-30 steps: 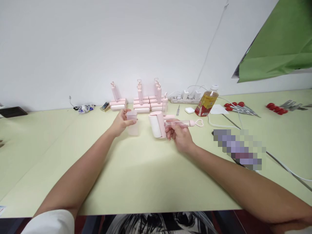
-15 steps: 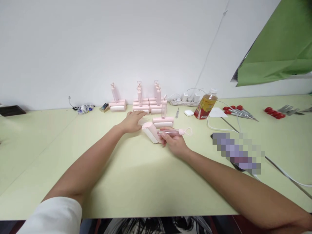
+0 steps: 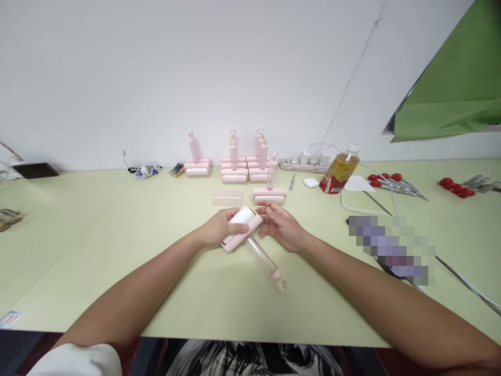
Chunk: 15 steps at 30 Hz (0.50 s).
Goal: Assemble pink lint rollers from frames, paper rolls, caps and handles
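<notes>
My left hand (image 3: 219,228) is closed around the head of a pink lint roller (image 3: 254,232), its thumb across the front. The white adhesive roll (image 3: 239,218) shows in the head, and the clear handle points down toward me, blurred at its pink end. My right hand (image 3: 284,227) is beside the roller's right end with its fingers apart and slightly curled; whether a fingertip touches it I cannot tell. Just beyond my hands lies a clear cover (image 3: 227,198). Right of that stands another lint roller (image 3: 270,193), handle upright.
Several upright lint rollers (image 3: 234,175) stand near the wall. To their right are a power strip (image 3: 301,166), a drink bottle (image 3: 340,169) and a white square case (image 3: 311,183). A blurred-out phone (image 3: 387,250), cables and red-handled tools (image 3: 395,183) lie on the right.
The lint roller has passed from my right hand to my left and turned, its handle now toward me. My left hand has drawn back from the clear cover, which lies on the table.
</notes>
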### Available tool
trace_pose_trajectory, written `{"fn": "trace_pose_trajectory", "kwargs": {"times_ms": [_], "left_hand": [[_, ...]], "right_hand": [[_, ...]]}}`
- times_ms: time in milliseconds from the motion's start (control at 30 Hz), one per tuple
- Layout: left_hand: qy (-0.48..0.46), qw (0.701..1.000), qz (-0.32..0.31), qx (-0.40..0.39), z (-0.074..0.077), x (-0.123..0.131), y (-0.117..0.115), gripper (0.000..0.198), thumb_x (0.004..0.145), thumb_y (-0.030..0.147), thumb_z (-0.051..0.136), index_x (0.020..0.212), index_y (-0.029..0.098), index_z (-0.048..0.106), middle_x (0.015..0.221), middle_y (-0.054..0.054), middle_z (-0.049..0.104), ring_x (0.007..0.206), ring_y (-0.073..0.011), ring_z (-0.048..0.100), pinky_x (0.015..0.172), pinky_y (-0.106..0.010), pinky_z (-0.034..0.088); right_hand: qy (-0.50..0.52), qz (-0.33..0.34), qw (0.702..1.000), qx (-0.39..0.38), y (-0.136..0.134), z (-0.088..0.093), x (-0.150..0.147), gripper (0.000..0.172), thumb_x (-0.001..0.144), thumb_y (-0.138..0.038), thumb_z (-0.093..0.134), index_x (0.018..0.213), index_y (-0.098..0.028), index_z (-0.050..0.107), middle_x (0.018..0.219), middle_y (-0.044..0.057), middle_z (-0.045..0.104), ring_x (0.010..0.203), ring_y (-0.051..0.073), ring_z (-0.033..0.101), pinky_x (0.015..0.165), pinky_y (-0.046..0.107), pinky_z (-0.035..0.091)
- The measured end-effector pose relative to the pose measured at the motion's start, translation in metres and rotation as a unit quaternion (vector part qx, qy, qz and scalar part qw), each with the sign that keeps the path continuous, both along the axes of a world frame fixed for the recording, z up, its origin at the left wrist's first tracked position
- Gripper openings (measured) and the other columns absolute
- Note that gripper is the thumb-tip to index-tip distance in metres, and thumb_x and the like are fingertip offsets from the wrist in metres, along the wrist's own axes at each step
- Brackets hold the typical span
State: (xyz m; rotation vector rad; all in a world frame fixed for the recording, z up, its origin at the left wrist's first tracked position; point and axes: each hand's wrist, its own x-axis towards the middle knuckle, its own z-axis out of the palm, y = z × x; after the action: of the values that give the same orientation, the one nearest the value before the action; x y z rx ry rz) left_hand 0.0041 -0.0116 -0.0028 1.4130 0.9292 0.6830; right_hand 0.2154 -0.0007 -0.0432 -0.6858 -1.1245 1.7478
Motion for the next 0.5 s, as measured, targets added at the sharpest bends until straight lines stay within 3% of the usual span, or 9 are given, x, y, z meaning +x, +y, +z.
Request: {"fn": "trace_pose_trajectory", "kwargs": {"times_ms": [133,300,500], "left_hand": [[0.084,0.994,-0.074,0.004,0.0,0.002,-0.001,0.039,0.068,0.037,0.074,0.101,0.017,0.067,0.085,-0.002,0.067,0.067,-0.0165,0.059,0.055,-0.024,0.041],[0.13,0.985,-0.109,0.029,-0.004,-0.001,0.002,0.034,0.07,0.04,0.072,0.096,0.018,0.066,0.082,-0.002,0.066,0.065,-0.0156,0.057,0.051,-0.023,0.038],[0.141,0.979,-0.137,0.062,0.0,0.003,0.002,0.035,0.075,0.043,0.067,0.1,0.019,0.066,0.086,-0.003,0.067,0.07,-0.0177,0.06,0.056,-0.024,0.04]], "right_hand": [[-0.079,0.031,0.996,0.031,0.004,-0.002,-0.001,0.029,0.071,-0.028,0.077,0.09,-0.019,0.057,0.075,-0.004,0.055,0.055,0.008,0.054,0.044,0.018,0.046],[-0.107,0.134,0.985,0.001,0.009,0.0,0.004,0.032,0.065,-0.023,0.078,0.084,-0.018,0.052,0.068,-0.006,0.055,0.047,0.007,0.051,0.04,0.018,0.045],[-0.103,0.153,0.983,-0.008,0.012,0.003,0.006,0.038,0.059,-0.025,0.08,0.077,-0.019,0.047,0.063,-0.007,0.053,0.048,0.009,0.052,0.039,0.02,0.047]]}}
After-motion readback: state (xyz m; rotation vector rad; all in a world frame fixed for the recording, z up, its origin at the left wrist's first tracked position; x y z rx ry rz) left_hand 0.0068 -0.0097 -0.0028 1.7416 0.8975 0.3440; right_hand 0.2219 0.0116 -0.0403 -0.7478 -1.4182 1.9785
